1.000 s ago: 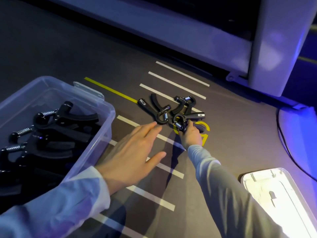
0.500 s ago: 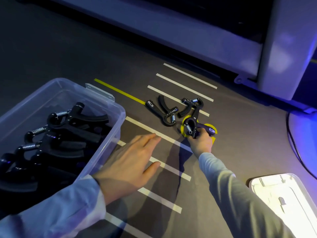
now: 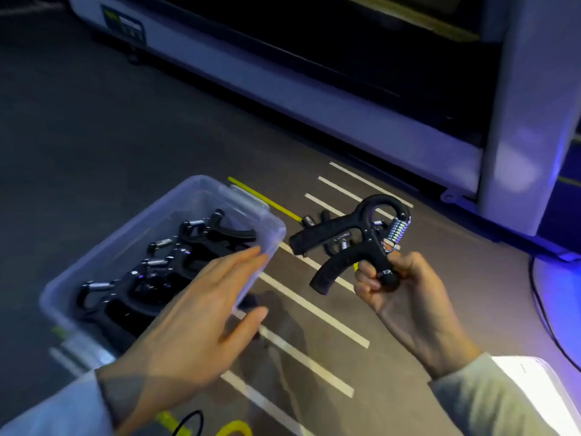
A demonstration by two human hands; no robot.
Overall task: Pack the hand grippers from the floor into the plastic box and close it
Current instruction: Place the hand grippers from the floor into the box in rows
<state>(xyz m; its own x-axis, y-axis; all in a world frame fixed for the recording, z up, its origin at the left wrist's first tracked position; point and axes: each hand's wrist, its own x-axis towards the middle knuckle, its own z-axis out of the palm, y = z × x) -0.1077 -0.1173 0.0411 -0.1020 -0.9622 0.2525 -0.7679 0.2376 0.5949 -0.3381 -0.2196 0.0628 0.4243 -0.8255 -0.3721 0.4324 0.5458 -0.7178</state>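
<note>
The right hand (image 3: 405, 297) holds a black hand gripper (image 3: 355, 239) up off the floor, fingers (image 3: 367, 280) and thumb curled round its lower end by the round adjustment knob (image 3: 390, 280) — the two handles point left toward the box and the chrome spring (image 3: 398, 231) stands at the top right. The left hand (image 3: 195, 313) is released, its fingers straight and slightly spread, palm down; it hovers over the near right corner of the clear plastic box (image 3: 273, 243), and whether the fingertips touch the rim cannot be told. Inside the box lie several more black grippers (image 3: 176, 259), piled together with their springs showing. On the dark floor (image 3: 94, 136) beyond the held gripper, partly hidden behind it, more grippers (image 3: 317, 218) lie among white painted stripes (image 3: 314, 309) — near a yellow line (image 3: 264, 198). A white lid (image 3: 534, 382) shows behind the right sleeve.
</note>
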